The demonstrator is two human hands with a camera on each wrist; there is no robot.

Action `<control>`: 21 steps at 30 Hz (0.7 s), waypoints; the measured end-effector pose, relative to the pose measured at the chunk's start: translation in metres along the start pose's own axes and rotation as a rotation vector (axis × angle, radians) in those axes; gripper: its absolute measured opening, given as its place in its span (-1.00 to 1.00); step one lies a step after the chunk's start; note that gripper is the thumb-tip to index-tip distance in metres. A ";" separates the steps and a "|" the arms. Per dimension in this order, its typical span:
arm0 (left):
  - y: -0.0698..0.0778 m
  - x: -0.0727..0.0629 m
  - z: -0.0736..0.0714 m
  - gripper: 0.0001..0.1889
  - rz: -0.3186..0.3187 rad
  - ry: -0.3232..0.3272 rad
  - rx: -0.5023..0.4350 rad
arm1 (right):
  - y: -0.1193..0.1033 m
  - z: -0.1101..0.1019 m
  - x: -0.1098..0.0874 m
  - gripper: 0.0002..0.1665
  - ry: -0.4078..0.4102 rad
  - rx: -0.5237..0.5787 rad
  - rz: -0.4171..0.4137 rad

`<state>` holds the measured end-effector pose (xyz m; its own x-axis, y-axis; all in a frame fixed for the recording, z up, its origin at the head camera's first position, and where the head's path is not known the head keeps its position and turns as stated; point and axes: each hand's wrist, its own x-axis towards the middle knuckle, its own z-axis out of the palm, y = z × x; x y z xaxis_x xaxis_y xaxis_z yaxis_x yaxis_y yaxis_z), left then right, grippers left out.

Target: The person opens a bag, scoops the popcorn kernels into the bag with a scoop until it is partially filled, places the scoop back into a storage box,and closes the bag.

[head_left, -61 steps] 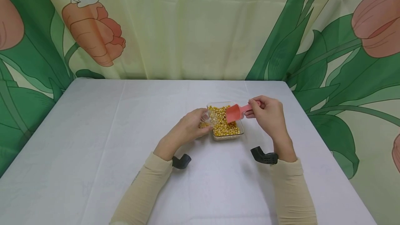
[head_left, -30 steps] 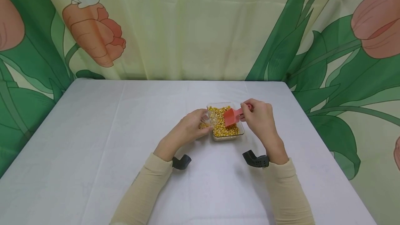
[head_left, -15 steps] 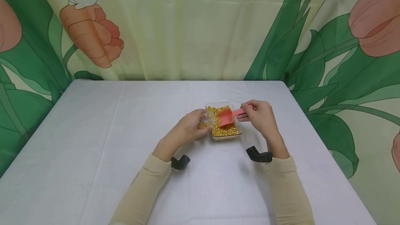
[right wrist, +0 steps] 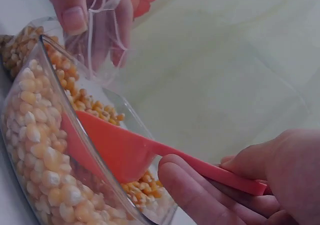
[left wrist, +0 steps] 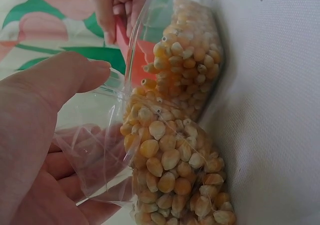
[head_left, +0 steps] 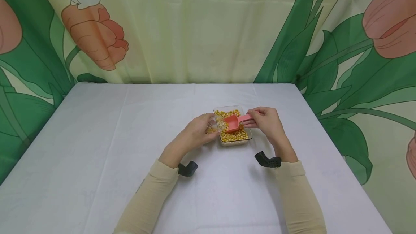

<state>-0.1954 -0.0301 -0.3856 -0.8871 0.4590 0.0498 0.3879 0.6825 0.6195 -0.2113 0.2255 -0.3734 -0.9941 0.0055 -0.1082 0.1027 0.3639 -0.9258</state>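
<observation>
My left hand (head_left: pixel 196 131) holds a clear plastic bag (left wrist: pixel 175 170) by its mouth, fingers and thumb spread to either side of it. Corn kernels fill the bag's lower part, which rests beside the glass container (head_left: pixel 238 143). That rectangular container holds more yellow corn kernels (head_left: pixel 235 136). Thumb and fingers of my right hand (head_left: pixel 268 124) grip the handle of a pink scoop (right wrist: pixel 117 150). Its blade lies low over the corn inside the container, tip turned toward the bag's mouth. In the left wrist view the scoop is partly hidden behind glass and kernels.
A white cloth covers the table (head_left: pixel 97 154), whose far edge meets a curtain (head_left: pixel 195 28) printed with tulips and a carrot. Both wrists carry black camera mounts (head_left: pixel 268 160).
The scoop and right hand have come left and somewhat lower, from the container's right side to near the bag's mouth. The left hand and bag stay almost where they were.
</observation>
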 end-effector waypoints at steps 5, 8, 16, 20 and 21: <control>0.000 0.000 0.000 -0.30 0.011 0.007 0.005 | 0.001 0.003 0.001 -0.52 -0.002 0.015 0.008; -0.001 0.000 0.001 -0.30 0.012 0.008 0.006 | 0.002 0.002 0.001 -0.51 -0.003 0.018 0.018; -0.001 0.001 0.001 -0.32 0.017 0.022 0.006 | 0.003 0.000 0.002 -0.51 -0.011 0.045 0.033; -0.002 0.002 0.002 -0.33 0.026 0.027 0.004 | 0.005 -0.002 0.003 -0.49 -0.013 0.066 0.032; -0.002 0.002 0.002 -0.33 0.027 0.027 0.004 | 0.006 -0.002 0.003 -0.49 -0.011 0.070 0.034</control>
<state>-0.1973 -0.0290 -0.3883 -0.8826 0.4617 0.0880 0.4129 0.6720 0.6148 -0.2135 0.2293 -0.3784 -0.9897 0.0065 -0.1432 0.1387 0.2973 -0.9446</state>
